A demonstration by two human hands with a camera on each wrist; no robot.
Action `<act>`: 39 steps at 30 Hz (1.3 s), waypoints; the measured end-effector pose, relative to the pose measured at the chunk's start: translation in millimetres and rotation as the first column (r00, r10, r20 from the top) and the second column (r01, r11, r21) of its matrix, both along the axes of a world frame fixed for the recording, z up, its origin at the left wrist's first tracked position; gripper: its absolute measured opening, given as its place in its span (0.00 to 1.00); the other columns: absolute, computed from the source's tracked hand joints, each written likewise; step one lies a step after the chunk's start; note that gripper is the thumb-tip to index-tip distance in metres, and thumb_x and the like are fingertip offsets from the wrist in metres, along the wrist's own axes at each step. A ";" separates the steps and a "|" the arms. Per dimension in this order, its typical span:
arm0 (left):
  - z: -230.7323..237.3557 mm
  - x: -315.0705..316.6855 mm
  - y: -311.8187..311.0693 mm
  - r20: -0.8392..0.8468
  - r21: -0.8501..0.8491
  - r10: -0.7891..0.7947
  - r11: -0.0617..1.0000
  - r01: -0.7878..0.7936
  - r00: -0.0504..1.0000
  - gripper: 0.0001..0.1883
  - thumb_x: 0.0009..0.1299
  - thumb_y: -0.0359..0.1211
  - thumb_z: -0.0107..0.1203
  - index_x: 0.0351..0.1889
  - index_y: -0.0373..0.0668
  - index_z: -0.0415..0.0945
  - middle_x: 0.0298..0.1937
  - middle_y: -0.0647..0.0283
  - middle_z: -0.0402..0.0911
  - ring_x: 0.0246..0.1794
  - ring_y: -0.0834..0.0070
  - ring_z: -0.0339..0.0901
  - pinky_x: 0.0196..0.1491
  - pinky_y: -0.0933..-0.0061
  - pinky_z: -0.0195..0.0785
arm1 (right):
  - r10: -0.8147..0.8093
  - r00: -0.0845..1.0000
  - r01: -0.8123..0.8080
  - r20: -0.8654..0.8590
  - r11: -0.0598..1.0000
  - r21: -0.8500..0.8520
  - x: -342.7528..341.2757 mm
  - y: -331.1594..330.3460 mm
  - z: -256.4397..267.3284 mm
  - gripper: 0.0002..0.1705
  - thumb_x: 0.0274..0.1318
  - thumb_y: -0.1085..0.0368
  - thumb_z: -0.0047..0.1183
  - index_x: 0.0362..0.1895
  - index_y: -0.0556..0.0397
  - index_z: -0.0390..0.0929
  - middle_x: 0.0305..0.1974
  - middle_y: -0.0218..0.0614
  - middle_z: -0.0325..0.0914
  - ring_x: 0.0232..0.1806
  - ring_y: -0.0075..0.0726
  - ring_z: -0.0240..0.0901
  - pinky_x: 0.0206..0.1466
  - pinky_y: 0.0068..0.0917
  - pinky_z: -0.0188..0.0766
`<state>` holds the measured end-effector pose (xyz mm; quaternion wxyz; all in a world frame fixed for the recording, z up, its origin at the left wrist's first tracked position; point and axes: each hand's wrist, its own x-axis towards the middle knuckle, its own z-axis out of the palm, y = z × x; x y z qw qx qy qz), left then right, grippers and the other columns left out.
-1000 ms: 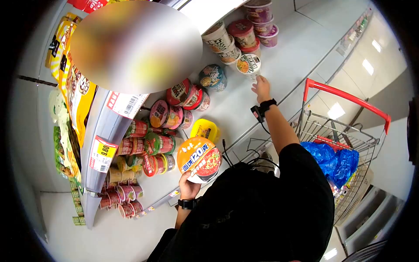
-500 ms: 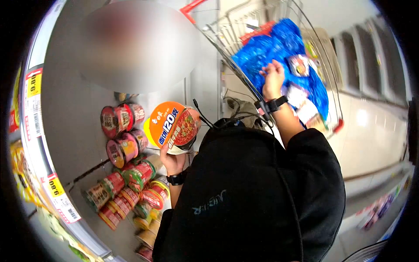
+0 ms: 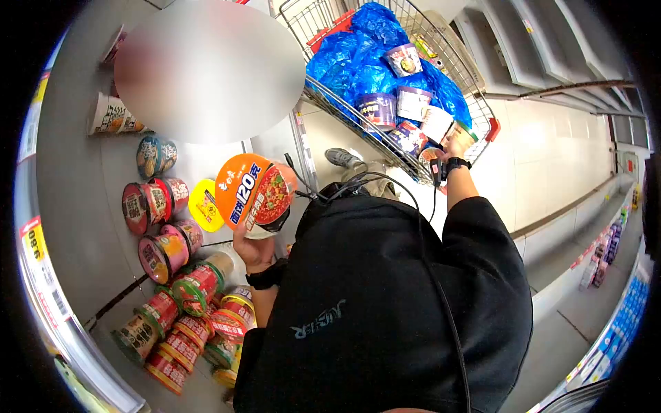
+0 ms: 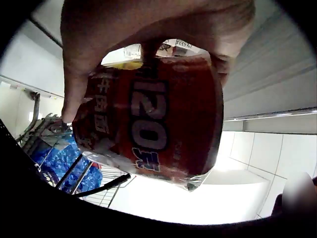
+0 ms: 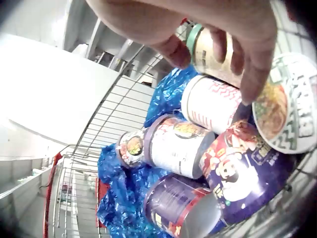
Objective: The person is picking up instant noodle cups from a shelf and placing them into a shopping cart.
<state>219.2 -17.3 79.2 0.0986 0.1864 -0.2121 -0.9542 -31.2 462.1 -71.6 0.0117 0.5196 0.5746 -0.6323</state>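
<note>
My left hand [image 3: 253, 251] grips a large orange instant noodle bowl [image 3: 241, 186] marked 120 from below. Seen from the left wrist, its fingers and thumb spread across the bowl's plastic-wrapped side. Out to the right, my right hand [image 3: 453, 146] is down in a shopping cart [image 3: 323, 103]. In the right wrist view its fingers and thumb curl around a tan noodle cup [image 5: 203, 53] with a green rim. Just beside it lie a white cup [image 5: 205, 101], a bowl with a patterned lid [image 5: 292, 116] and a purple bowl [image 5: 242, 181].
Blue plastic bags [image 3: 344, 62] line the cart under several cups. On the shelf to the left are stacked red noodle cups [image 3: 186, 337], pink cups [image 3: 169, 251], a blue cup [image 3: 155, 157] and a yellow-lidded bowl [image 3: 206, 205]. A cable [image 3: 441, 275] hangs along the body.
My right hand has gone from beside a white cup on the shelf over to the cart, then down onto the tan cup. The left hand keeps its hold on the orange bowl as the view turns right.
</note>
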 end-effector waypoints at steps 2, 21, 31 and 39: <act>5.5 0.8 7.3 0.032 -0.088 0.027 0.996 -0.025 0.999 0.31 0.64 0.40 0.46 0.64 0.36 0.57 0.62 0.52 0.67 0.63 0.59 0.64 0.65 0.54 0.53 | 0.019 1.000 -0.017 0.012 0.985 -0.173 -26.8 34.4 -58.0 0.29 0.56 0.56 0.47 0.60 0.50 0.57 0.57 0.41 0.59 0.55 0.50 0.57 0.49 0.51 0.62; 52.0 -64.0 12.8 0.108 -0.312 0.446 0.864 -0.396 0.889 0.27 0.61 0.32 0.51 0.59 0.35 0.63 0.58 0.55 0.72 0.58 0.64 0.69 0.63 0.61 0.57 | 0.307 0.951 -0.303 0.034 0.903 0.304 -131.7 8.9 -85.7 0.28 0.56 0.50 0.47 0.52 0.58 0.65 0.50 0.45 0.69 0.50 0.46 0.69 0.54 0.40 0.67; 37.3 -58.5 24.3 0.173 -0.203 0.497 0.863 -0.462 0.851 0.29 0.62 0.36 0.49 0.62 0.37 0.60 0.60 0.55 0.69 0.60 0.61 0.67 0.64 0.56 0.56 | 0.367 0.425 -0.453 -0.827 0.878 0.157 -215.6 -184.5 150.7 0.28 0.51 0.74 0.49 0.58 0.54 0.56 0.56 0.40 0.63 0.56 0.36 0.63 0.56 0.33 0.64; 40.2 -63.7 34.2 0.149 -0.278 0.686 0.720 -0.635 0.712 0.27 0.62 0.35 0.48 0.60 0.37 0.62 0.58 0.56 0.71 0.59 0.62 0.68 0.63 0.58 0.57 | 0.482 0.537 -0.836 -0.692 0.191 -0.515 -229.0 -436.9 178.0 0.31 0.53 0.58 0.53 0.60 0.51 0.60 0.56 0.36 0.65 0.53 0.39 0.65 0.58 0.38 0.65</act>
